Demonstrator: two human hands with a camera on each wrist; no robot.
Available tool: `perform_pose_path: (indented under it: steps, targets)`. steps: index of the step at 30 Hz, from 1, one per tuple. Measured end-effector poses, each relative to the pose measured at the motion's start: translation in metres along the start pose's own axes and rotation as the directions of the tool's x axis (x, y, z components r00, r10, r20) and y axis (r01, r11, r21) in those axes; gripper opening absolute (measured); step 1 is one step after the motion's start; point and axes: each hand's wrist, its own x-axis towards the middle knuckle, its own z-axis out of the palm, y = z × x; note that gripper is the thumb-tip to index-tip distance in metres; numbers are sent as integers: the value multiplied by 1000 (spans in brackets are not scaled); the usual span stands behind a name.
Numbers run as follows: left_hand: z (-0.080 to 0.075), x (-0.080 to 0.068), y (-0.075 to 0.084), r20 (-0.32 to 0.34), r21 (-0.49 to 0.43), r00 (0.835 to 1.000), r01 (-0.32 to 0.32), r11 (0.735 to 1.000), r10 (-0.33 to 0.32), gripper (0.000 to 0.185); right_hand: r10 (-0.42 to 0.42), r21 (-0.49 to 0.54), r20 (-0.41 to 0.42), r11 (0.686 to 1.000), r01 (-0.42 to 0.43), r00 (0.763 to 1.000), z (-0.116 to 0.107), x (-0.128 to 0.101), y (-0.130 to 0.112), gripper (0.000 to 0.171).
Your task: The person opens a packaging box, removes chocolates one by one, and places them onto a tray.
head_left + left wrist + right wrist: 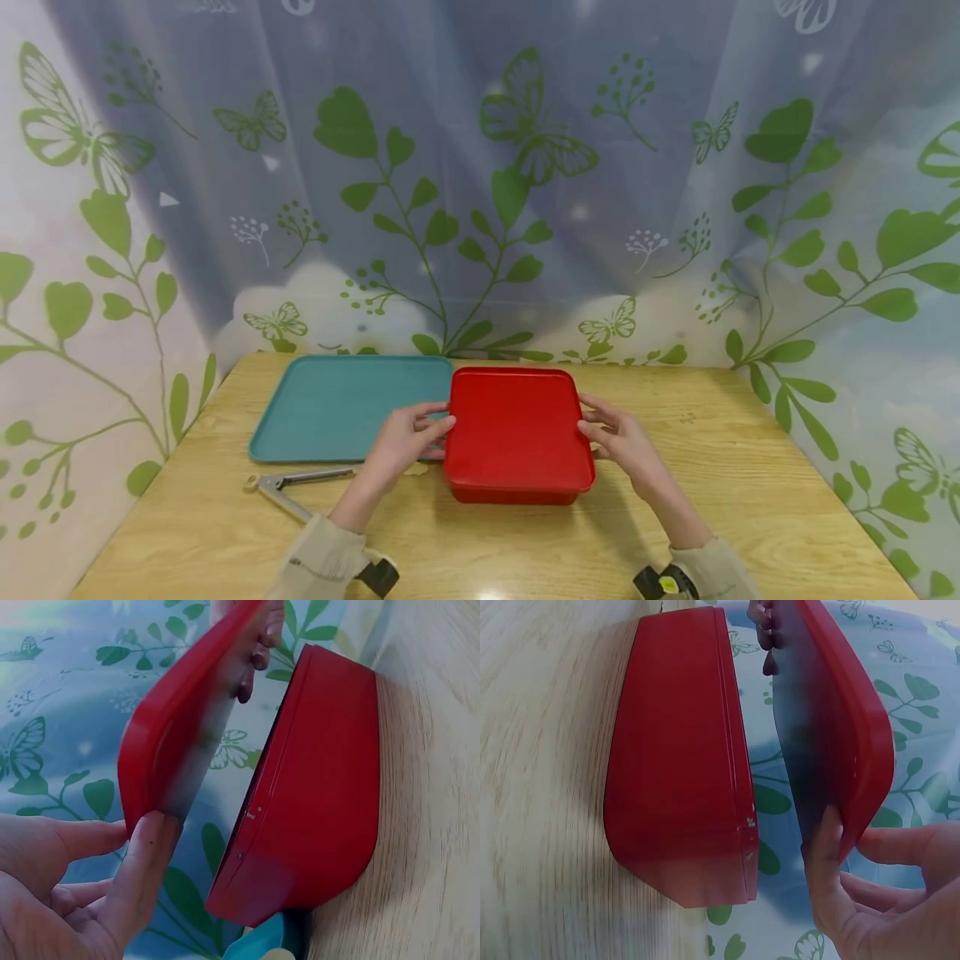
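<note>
Both hands hold a red square lid (517,425) level above a red box (513,497). My left hand (401,442) pinches the lid's left edge, thumb on top and fingers beneath. My right hand (626,442) grips the opposite edge the same way. Both wrist views show a gap between the lid (150,742) and the box (322,772), which stands on the table. From the head view the lid covers the box's opening, so its inside is hidden. Small pale specks mark the box's upper rim in the right wrist view (750,823).
A teal tray (300,408) lies at the back left, partly behind my left hand. Metal tongs (315,476) rest in front of it, partly hidden by my left forearm. A curtain (465,208) with leaves and butterflies hangs behind the wooden table (675,417).
</note>
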Motion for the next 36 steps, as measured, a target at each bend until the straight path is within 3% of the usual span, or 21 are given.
perform_pose_path:
  steps: [4,9,15,19,27,32,36]
  targets:
    - [11,5,2,49,-36,999,0,999,1,52,5,-11,-32,1000,-6,999,-13,-1,3,60]
    - [37,13,5,85,-25,996,-26,999,28,53,11,-72,-75,997,-17,997,-34,-9,3,60]
    - [78,18,21,94,92,991,-100,991,92,56,-3,-155,-141,988,-19,990,-67,-24,3,57]
    - [107,21,32,93,152,991,-110,982,96,60,-27,-196,-186,981,-10,982,-94,-32,6,54]
    - [171,31,38,110,161,988,-123,979,106,65,0,-268,-241,961,-66,971,-147,-45,19,55]
    - [204,32,39,127,257,985,-149,955,120,70,56,-358,-239,923,-141,969,-169,-53,30,54]
    - [227,30,37,137,403,987,-137,905,88,73,93,-389,-235,903,-181,967,-180,-57,41,51]
